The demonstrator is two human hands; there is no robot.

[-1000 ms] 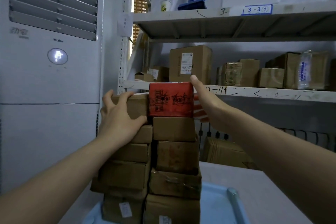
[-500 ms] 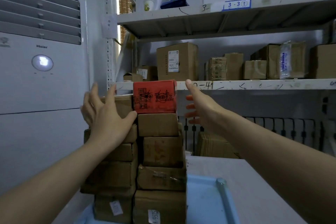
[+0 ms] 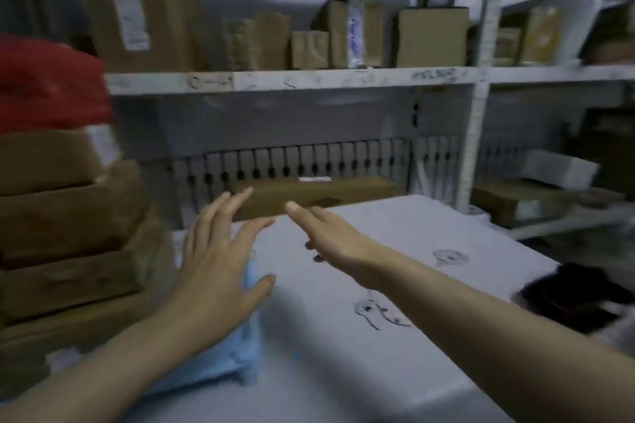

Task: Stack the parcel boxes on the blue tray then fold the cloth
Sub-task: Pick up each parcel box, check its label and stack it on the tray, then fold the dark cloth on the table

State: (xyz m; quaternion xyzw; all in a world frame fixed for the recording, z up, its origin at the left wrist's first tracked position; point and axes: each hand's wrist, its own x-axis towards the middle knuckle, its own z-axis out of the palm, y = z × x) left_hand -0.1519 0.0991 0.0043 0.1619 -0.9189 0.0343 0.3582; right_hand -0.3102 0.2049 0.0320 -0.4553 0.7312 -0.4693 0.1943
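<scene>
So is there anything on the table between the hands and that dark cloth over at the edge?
Nothing visible. The right hand and left hand are open above the table, and the stretch of white tabletop toward the dark cloth at the right shows only pen scribbles. The picture is blurry, though.

matt brown cardboard parcel boxes; smooth blue plastic tray; matt white table

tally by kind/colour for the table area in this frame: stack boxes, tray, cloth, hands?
Red box: 1
Brown boxes in the visible stack column (blurred): 4
Blue tray: 1
Dark cloth: 1
Hands, left hand and right hand, both empty: 2
Total: 9
</scene>
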